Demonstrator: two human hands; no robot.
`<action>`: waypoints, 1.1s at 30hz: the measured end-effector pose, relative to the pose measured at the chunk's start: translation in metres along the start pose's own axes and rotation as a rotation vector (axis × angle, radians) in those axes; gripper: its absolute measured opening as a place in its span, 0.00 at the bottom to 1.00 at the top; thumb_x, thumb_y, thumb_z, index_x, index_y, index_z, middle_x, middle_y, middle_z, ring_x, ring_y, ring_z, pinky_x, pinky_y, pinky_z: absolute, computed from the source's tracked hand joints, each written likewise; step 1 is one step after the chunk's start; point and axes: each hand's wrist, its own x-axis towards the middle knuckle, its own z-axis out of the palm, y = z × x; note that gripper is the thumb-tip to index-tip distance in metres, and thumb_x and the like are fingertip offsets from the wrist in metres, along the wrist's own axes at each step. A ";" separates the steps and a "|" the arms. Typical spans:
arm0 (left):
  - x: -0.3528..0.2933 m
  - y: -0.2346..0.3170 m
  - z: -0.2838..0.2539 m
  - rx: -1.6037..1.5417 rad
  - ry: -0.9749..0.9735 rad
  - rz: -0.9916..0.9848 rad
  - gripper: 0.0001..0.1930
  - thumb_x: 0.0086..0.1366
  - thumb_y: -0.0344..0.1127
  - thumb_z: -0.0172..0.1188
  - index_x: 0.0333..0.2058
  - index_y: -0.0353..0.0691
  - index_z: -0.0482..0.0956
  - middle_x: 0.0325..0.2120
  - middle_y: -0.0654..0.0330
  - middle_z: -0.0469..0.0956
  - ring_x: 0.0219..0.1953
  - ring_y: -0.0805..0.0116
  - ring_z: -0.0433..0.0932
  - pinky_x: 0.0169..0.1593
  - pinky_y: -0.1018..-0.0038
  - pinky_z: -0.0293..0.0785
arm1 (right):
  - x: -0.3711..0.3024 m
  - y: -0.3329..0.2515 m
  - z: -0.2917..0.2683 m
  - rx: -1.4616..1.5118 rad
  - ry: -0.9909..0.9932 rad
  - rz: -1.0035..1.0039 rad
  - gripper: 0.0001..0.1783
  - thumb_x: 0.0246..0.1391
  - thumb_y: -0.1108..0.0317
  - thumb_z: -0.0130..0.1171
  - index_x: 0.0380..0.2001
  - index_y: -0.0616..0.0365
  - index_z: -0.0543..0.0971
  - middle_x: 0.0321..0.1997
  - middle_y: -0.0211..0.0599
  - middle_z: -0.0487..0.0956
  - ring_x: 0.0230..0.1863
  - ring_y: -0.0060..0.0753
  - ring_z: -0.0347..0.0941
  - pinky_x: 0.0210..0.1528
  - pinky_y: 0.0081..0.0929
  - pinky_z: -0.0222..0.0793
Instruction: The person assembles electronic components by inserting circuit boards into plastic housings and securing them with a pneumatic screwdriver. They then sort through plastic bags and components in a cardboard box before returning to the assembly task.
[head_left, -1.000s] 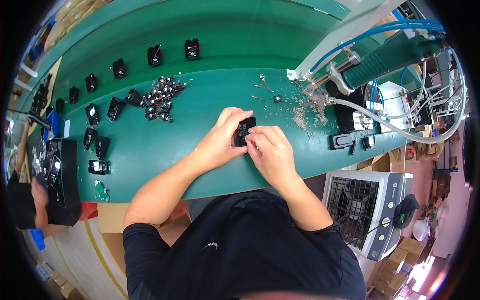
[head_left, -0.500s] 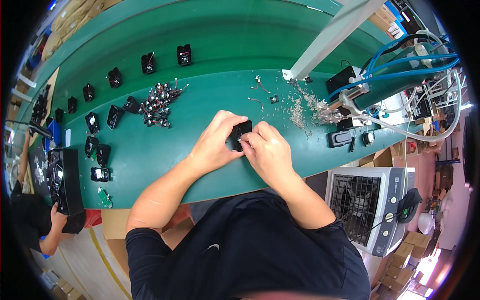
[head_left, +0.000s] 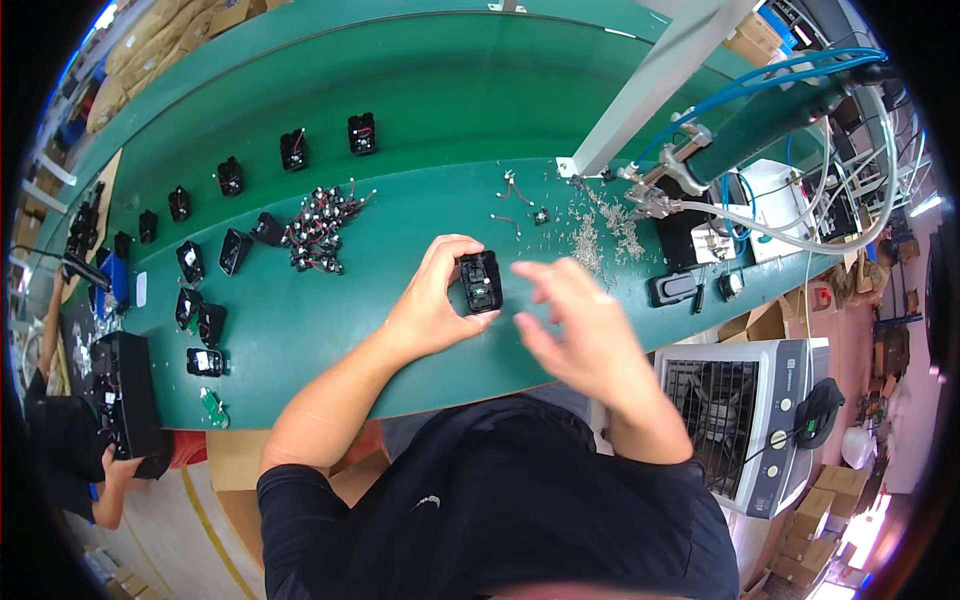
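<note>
The left hand (head_left: 430, 302) grips a hollow black housing (head_left: 481, 280), green-specked inside; the right hand (head_left: 583, 325) is spread.

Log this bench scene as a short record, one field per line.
Left grip: the left hand holds a small black case, open side up
Right grip: the right hand, blurred, is apart from the case, thumb and fingers spread
Surface: green bench
Left of the case: a heap of wired parts, and more black cases
Right of the case: scattered small metal bits
Far left: a co-worker's hand at a black bin
</note>
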 end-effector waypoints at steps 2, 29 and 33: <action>-0.004 -0.008 -0.001 -0.037 0.017 -0.053 0.40 0.45 0.27 0.78 0.58 0.40 0.67 0.51 0.50 0.70 0.57 0.55 0.73 0.58 0.63 0.75 | 0.003 -0.007 -0.041 -0.056 0.378 -0.083 0.27 0.52 0.74 0.67 0.56 0.62 0.74 0.43 0.37 0.74 0.38 0.37 0.74 0.44 0.37 0.73; -0.002 -0.010 0.005 0.415 -0.079 0.037 0.41 0.42 0.43 0.81 0.56 0.40 0.72 0.45 0.56 0.76 0.51 0.57 0.75 0.57 0.62 0.63 | 0.059 -0.003 0.005 1.180 0.454 -0.155 0.61 0.51 0.13 0.32 0.56 0.67 0.68 0.24 0.40 0.74 0.22 0.36 0.73 0.27 0.29 0.74; -0.003 -0.010 0.004 0.425 -0.071 0.043 0.41 0.43 0.43 0.81 0.56 0.40 0.72 0.46 0.56 0.76 0.51 0.57 0.75 0.58 0.62 0.63 | 0.059 -0.002 0.006 1.152 0.444 -0.150 0.61 0.50 0.13 0.32 0.55 0.66 0.69 0.24 0.40 0.74 0.23 0.36 0.73 0.27 0.29 0.74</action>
